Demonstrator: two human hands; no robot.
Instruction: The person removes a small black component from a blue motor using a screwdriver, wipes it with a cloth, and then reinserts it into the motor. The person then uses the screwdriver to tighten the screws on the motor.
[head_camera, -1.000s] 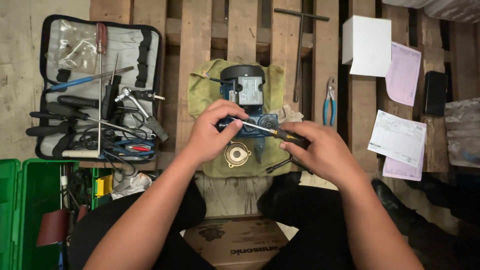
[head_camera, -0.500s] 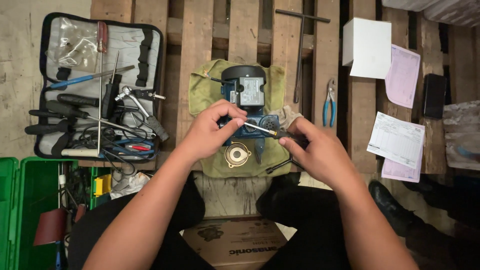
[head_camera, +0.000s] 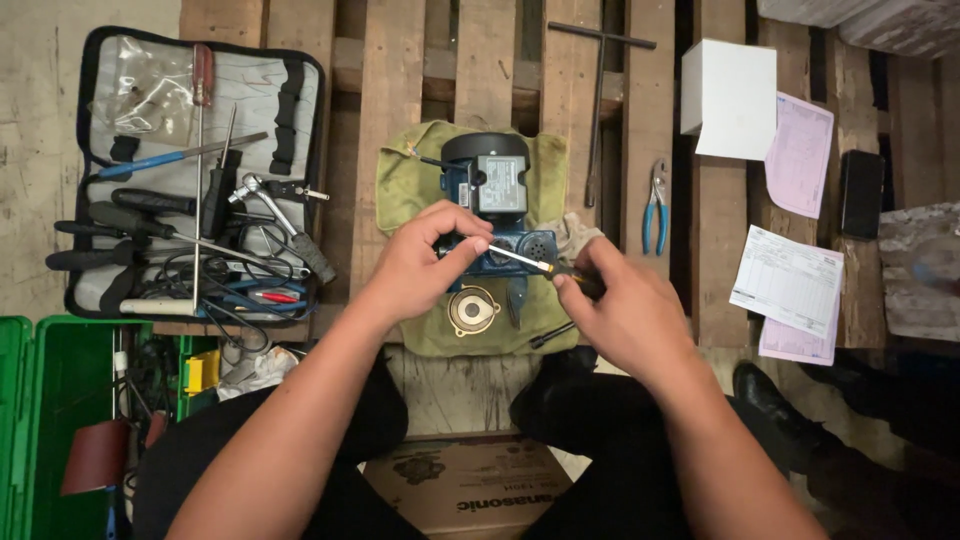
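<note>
Both hands have closed in slightly: left hand (head_camera: 425, 265) pinches the shaft tip, right hand (head_camera: 625, 315) wraps the black handle of the slim metal-shafted screwdriver (head_camera: 540, 267). At frame centre, on a green cloth (head_camera: 405, 185), sits the small blue-and-black electric pump (head_camera: 495, 205); it looks heavy and rigid, best gripped by its housing.

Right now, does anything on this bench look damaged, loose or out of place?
The blue pump lies partly dismantled on the green cloth, a brass cover lying loose in front. Nothing looks spilled or broken.
</note>
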